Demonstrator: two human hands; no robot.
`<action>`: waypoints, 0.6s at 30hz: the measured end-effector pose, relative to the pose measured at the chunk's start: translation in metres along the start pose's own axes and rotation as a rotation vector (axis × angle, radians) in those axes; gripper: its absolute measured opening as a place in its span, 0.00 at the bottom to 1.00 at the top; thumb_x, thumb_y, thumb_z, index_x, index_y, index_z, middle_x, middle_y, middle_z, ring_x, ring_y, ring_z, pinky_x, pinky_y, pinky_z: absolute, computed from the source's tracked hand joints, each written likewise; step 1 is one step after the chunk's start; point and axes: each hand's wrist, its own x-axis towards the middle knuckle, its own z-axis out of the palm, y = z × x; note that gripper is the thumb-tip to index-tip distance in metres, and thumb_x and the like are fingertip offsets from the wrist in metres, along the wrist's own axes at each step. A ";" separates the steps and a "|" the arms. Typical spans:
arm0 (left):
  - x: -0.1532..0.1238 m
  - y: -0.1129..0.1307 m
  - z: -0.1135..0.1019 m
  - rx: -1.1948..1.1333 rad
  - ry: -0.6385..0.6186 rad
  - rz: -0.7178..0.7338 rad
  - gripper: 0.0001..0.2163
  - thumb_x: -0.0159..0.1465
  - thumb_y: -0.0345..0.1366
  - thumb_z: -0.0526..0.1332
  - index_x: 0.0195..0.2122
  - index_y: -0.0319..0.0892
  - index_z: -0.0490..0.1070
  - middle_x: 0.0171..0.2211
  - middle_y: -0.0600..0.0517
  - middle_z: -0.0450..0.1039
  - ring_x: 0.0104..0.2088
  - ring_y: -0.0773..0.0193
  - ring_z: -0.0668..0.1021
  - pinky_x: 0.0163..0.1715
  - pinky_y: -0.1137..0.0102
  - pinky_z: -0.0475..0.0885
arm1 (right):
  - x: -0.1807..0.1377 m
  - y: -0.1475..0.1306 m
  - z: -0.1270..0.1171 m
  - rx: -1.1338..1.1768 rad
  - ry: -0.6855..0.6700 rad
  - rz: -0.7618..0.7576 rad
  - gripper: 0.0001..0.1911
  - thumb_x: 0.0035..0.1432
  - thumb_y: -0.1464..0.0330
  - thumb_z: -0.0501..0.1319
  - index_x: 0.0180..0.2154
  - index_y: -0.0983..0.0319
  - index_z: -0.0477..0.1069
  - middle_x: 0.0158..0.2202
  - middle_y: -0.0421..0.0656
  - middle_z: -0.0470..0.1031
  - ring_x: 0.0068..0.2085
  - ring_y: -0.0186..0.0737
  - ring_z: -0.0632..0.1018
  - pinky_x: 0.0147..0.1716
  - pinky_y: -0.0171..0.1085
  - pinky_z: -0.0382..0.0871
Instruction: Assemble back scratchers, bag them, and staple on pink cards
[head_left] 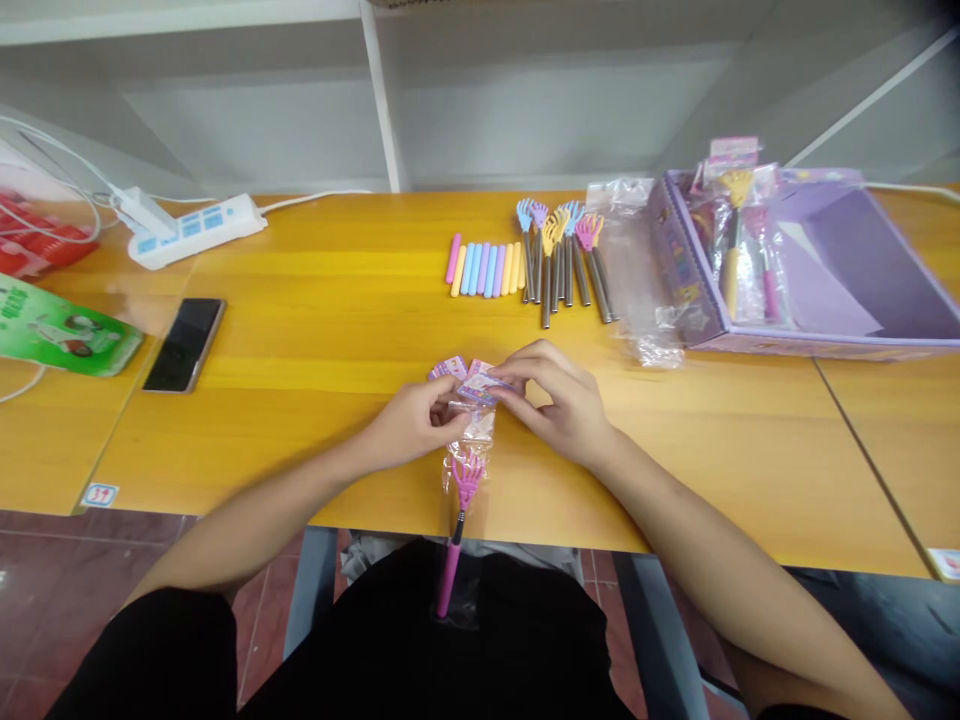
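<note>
A pink back scratcher (467, 480) lies inside a clear plastic bag (480, 425), its handle reaching past the table's front edge towards my black shirt. My left hand (409, 425) is closed on the top of this bag. Between the thumb and fingers of my right hand (559, 400) is the edge of a small printed card (481, 385), held at the bag's upper end. More printed cards (448, 368) lie just behind my left fingers. Whether the held card is fixed to the bag, I cannot tell.
Behind my hands lie a row of coloured handle tubes (484, 270) and several unbagged back scratchers (553, 245). Clear bags (637, 260) rest beside a purple box (814, 345) holding bagged scratchers. A phone (184, 345), a power strip (199, 232) and a green package (67, 325) are at left.
</note>
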 end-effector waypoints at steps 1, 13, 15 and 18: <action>0.000 0.000 0.000 0.008 -0.001 0.000 0.13 0.66 0.39 0.65 0.49 0.40 0.75 0.36 0.52 0.77 0.31 0.66 0.77 0.34 0.70 0.74 | 0.000 0.000 0.000 -0.002 -0.006 -0.010 0.13 0.70 0.70 0.68 0.54 0.54 0.78 0.43 0.45 0.78 0.35 0.39 0.78 0.37 0.43 0.78; -0.002 -0.004 0.001 0.040 -0.006 0.029 0.12 0.69 0.39 0.65 0.51 0.41 0.75 0.35 0.52 0.77 0.31 0.66 0.77 0.34 0.70 0.74 | -0.002 0.001 -0.001 -0.012 -0.069 0.016 0.14 0.69 0.69 0.68 0.55 0.53 0.80 0.42 0.45 0.77 0.36 0.40 0.78 0.37 0.42 0.79; -0.002 -0.005 0.001 0.037 -0.002 0.036 0.12 0.68 0.38 0.65 0.51 0.41 0.76 0.35 0.52 0.78 0.32 0.66 0.78 0.34 0.70 0.75 | -0.002 0.002 -0.001 -0.002 -0.065 0.005 0.16 0.68 0.69 0.69 0.56 0.52 0.80 0.42 0.44 0.77 0.37 0.40 0.79 0.38 0.43 0.79; -0.001 -0.005 0.002 0.033 0.002 0.044 0.12 0.67 0.38 0.66 0.51 0.42 0.76 0.35 0.52 0.78 0.32 0.64 0.79 0.35 0.69 0.76 | -0.002 0.002 -0.001 0.040 -0.097 -0.004 0.17 0.68 0.70 0.69 0.56 0.49 0.81 0.43 0.44 0.77 0.40 0.42 0.80 0.40 0.43 0.79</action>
